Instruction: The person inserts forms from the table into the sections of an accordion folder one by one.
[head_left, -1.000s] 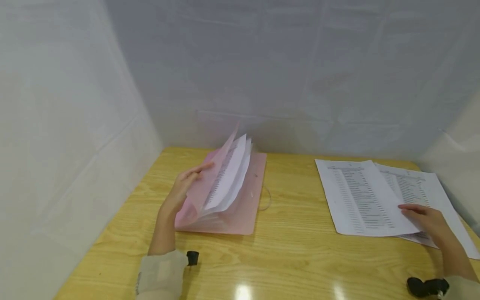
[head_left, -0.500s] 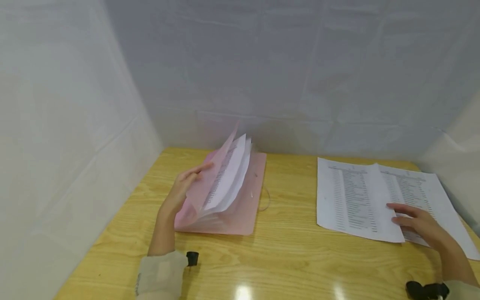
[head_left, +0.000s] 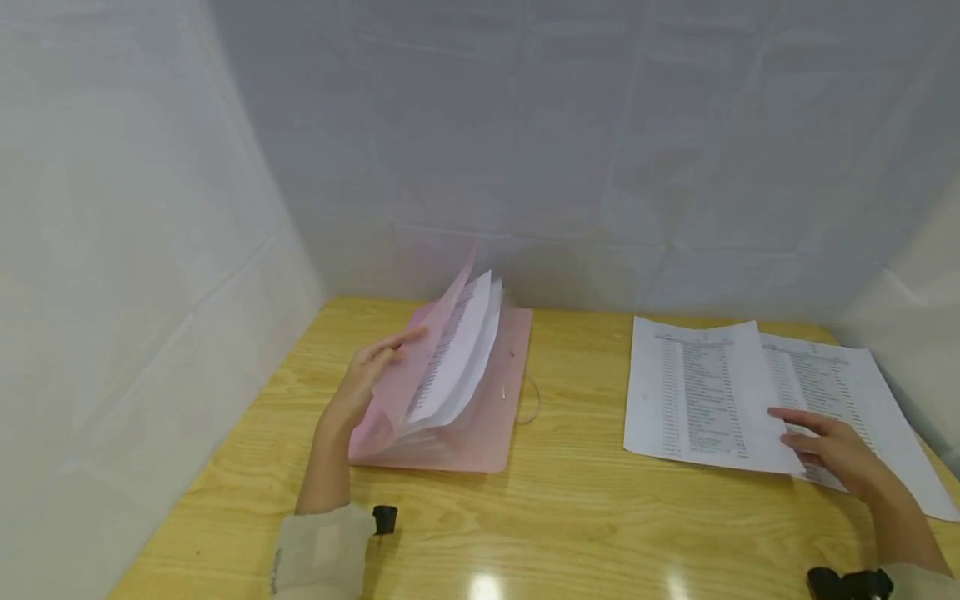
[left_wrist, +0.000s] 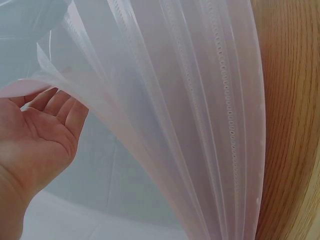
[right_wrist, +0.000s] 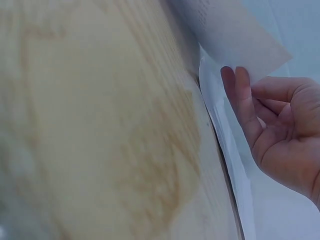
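My left hand (head_left: pixel 360 379) grips the raised flap of a pink translucent expanding file (head_left: pixel 480 437), with the thumb on one side and the fingers behind it. Printed white pages (head_left: pixel 453 358) stand fanned inside the file, tilted to the right. In the left wrist view several clear pockets (left_wrist: pixel 165 130) spread out beside the hand. At the right, my right hand (head_left: pixel 836 454) pinches the lower right edge of a printed sheet (head_left: pixel 705 396) between thumb and fingers; its lifted corner shows in the right wrist view. A second printed sheet (head_left: pixel 877 408) lies partly beneath it.
A thin cord loop (head_left: pixel 537 400) sticks out from the file's right edge. The wooden table (head_left: pixel 585 500) meets a grey-white sheet wall (head_left: pixel 570 167) at the back, with pale walls at both sides. Black wrist mounts (head_left: pixel 385 519) sit by the sleeves.
My right hand has shifted left with the pinched sheet, which has turned slightly and uncovers more of the sheet under it. The left hand and file hold nearly still.
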